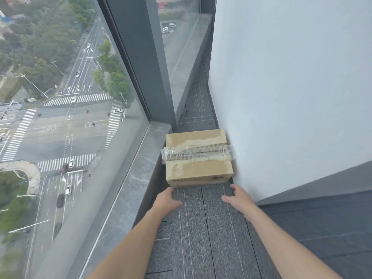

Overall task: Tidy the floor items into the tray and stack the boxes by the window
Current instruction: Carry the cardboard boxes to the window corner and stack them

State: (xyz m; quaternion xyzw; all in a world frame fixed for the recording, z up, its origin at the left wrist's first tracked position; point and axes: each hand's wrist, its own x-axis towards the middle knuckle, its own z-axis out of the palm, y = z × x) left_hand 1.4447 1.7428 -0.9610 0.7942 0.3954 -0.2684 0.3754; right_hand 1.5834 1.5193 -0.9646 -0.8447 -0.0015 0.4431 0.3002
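Both hands are empty and loosely open, left hand (168, 200) fingertips right at the taped cardboard box's (198, 158) near corner, right hand (239, 198) just short, box at 12 o'clock on the carpet (201, 228) between windowsill (130, 178) and wall (281, 97).

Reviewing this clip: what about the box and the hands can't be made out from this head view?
- Cardboard box: contents hidden by the taped flaps; print on its near face too small to read.
- Left hand: fingertips at the box's corner, contact unclear.
- Right hand: near the wall, touching nothing.
- Tray, other boxes: outside the frame.
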